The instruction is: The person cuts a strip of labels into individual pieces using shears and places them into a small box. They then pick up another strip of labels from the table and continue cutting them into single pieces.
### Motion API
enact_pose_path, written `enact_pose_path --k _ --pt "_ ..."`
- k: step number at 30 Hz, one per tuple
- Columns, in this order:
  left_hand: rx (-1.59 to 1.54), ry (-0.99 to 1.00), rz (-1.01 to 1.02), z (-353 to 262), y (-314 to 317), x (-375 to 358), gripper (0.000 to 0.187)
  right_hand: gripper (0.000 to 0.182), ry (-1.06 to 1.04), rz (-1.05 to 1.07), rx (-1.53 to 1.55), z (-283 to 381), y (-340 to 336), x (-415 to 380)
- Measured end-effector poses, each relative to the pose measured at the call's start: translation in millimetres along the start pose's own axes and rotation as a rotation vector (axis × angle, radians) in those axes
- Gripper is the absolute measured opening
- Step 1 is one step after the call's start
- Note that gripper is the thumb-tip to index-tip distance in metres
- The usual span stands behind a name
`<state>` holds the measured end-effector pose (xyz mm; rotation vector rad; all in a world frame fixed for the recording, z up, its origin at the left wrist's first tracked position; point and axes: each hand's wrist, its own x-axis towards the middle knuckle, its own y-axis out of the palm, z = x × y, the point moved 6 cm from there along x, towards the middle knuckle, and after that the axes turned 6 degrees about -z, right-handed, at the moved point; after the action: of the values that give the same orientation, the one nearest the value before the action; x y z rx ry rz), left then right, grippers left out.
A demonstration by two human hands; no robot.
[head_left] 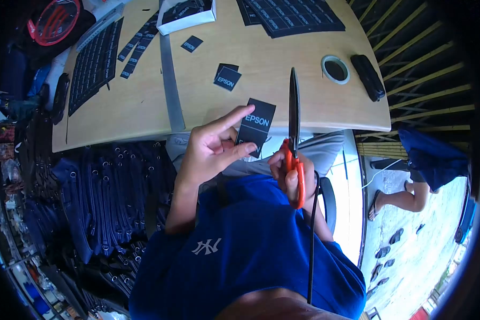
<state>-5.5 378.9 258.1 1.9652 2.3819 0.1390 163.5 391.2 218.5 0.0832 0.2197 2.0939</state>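
Between the thumb and fingers of my left hand (210,146) is a black label strip (257,124) printed with EPSON, a thin line crossing it below the word. My right hand (296,170) grips scissors (295,114) by their orange handles, blades pointing up and away from me. The blades look closed and stand apart from the strip, to its right. Beyond my hands, two cut EPSON labels (228,79) overlap on the table (272,53). A single label (192,44) lies farther back.
A white box (186,18) of black labels stands at the back. Uncut label sheets (296,16) lie back right, another sheet (96,64) and narrow strips (140,52) at left. A tape roll (335,69) and black case (367,78) sit at right. Dark straps (101,202) hang below left.
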Motion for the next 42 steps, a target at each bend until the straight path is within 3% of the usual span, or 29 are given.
enact_pose_path --k 8,16,21,24,27,29,30,32,35,38,42 --pt "0.198 -0.008 0.066 -5.6 -21.5 -7.9 0.062 0.066 0.085 0.234 -0.337 -6.2 -20.0 -20.9" --pt "0.22 -0.036 0.226 -10.9 -24.1 -1.0 0.066 0.066 0.285 0.502 -0.378 -16.7 -42.1 -53.3" --pt "0.174 -0.08 0.338 -4.7 -18.6 -0.5 0.065 0.061 0.263 0.592 -0.369 -12.8 -43.6 -52.0" --pt "0.208 -0.105 0.354 -4.9 -23.7 1.5 0.064 0.065 0.32 0.68 -0.357 -18.8 -45.0 -56.7" --pt "0.226 -0.102 0.352 -1.3 -30.2 3.2 0.064 0.071 0.193 0.576 -0.326 -12.5 -45.8 -52.7" --pt "0.219 -0.103 0.343 -2.7 -32.2 3.1 0.064 0.102 0.281 0.626 -0.427 -21.7 -46.1 -54.4" --pt "0.195 -0.12 0.376 -4.9 -30.7 2.3 0.064 0.102 0.283 0.625 -0.427 -25.0 -46.0 -56.9" --pt "0.17 -0.138 0.413 -4.8 -25.1 0.8 0.063 0.071 0.206 0.546 -0.362 -26.3 -47.4 -59.1" --pt "0.133 -0.083 0.466 -5.5 -11.9 -1.6 0.061 0.068 0.276 0.673 -0.474 -26.5 -43.8 -55.9" --pt "0.076 -0.128 0.489 3.7 -4.8 -3.9 0.058 0.066 0.131 0.641 -0.43 -28.7 -38.5 -52.6" --pt "0.103 -0.137 0.541 4.6 3.0 -6.6 0.059 0.067 0.139 0.626 -0.327 -18.7 -32.0 -45.7"
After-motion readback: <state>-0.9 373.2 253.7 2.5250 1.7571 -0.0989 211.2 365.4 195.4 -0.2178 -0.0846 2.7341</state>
